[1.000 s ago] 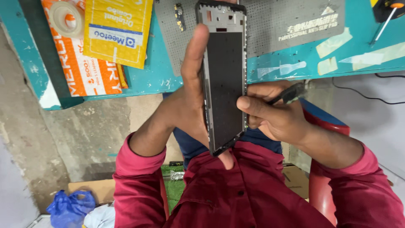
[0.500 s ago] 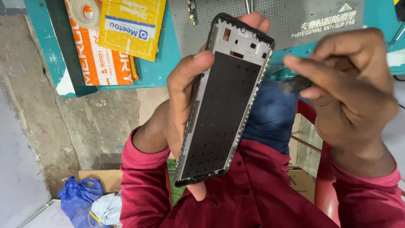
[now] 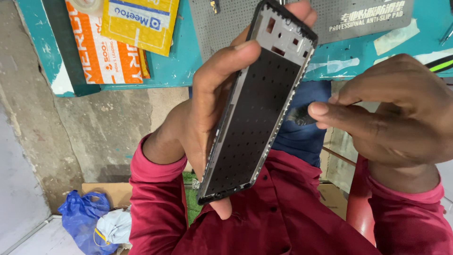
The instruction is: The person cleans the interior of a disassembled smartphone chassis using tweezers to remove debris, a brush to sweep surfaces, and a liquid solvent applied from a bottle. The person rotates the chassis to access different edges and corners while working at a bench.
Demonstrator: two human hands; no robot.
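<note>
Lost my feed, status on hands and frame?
Left hand grips phone frame, tilted. Right hand pinches small dark tool beside frame edge. Nothing between.

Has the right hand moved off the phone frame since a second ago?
Yes. The right hand has shifted right, away from the phone frame; against the grey mat, it now sits farther right.

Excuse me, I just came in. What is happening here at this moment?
A person in a dark red shirt holds a black phone frame up in the left hand, thumb along one long edge. The right hand pinches a small dark tool in its fingers, its tip close to the frame's right edge; whether it touches, I cannot tell. Behind lies a teal table with a grey mat and orange and yellow packets.
</note>
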